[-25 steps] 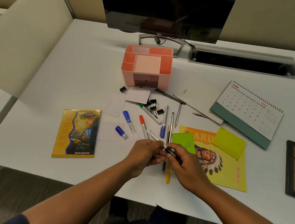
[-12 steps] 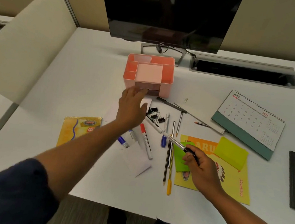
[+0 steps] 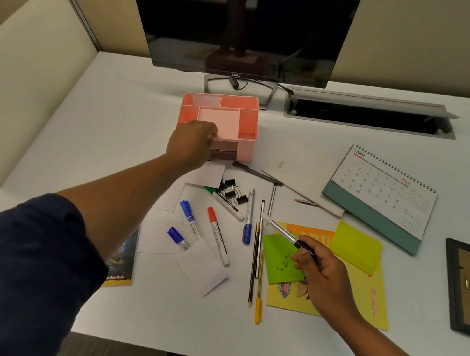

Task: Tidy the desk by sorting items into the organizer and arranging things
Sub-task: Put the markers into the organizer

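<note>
Pink organizer point(image 3: 245, 138) under left hand point(image 3: 192, 143) – right hand point(image 3: 324, 271) grips pen point(image 3: 283, 232).

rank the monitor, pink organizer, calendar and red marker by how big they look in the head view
1. monitor, largest by far, though cropped at the top
2. calendar
3. pink organizer, close to the calendar in apparent size and partly covered by the left hand, so this order is unsure
4. red marker, smallest
</note>
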Motion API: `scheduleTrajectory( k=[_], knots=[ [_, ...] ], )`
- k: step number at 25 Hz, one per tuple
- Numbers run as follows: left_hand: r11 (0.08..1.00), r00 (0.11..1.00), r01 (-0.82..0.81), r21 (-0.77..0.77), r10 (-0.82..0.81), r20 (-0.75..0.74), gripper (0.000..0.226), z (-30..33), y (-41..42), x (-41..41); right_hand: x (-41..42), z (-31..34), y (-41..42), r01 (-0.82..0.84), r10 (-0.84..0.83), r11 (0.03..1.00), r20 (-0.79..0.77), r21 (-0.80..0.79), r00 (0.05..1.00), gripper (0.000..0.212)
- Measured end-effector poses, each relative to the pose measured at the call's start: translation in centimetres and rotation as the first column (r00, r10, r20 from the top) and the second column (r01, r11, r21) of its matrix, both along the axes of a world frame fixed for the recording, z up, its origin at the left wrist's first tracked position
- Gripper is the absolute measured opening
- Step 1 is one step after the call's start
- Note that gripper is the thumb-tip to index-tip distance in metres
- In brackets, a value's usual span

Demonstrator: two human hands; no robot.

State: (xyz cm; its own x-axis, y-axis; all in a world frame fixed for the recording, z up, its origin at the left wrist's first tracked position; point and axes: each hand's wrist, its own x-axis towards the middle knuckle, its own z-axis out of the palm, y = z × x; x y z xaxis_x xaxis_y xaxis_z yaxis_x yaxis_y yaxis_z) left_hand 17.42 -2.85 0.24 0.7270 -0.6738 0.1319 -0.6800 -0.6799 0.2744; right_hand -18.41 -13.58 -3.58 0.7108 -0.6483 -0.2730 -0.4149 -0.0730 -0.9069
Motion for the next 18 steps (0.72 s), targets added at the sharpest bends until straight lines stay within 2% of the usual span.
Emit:
scheduleTrajectory(
  k=[6, 13, 15, 18],
  knots=[
    [1.000, 1.000, 0.017, 0.022, -0.017, 0.014, 0.020, 0.1, -0.6, -0.6, 0.4, -0.1, -0.8, 0.020, -0.020, 1.000, -0.016, -0.020, 1.000, 0.030],
    [0.995, 0.995, 0.100, 0.018, -0.100, -0.009, 0.016, -0.2, -1.6, -3.9, 1.3, 0.9, -2.0, 0.055, -0.054, 0.998, 0.076, -0.014, 0.996, 0.029],
    [0.993, 0.993, 0.115, 0.013, -0.115, -0.013, 0.019, -0.5, -1.5, -5.2, 1.8, 1.6, -2.4, 0.067, -0.059, 0.996, 0.119, -0.062, 0.991, 0.032],
    [0.991, 0.991, 0.130, -0.011, -0.130, -0.018, 0.019, -0.6, -1.4, -7.4, 3.6, 3.5, -3.1, 0.095, -0.055, 0.973, 0.190, -0.209, 0.980, 0.018]
  ],
)
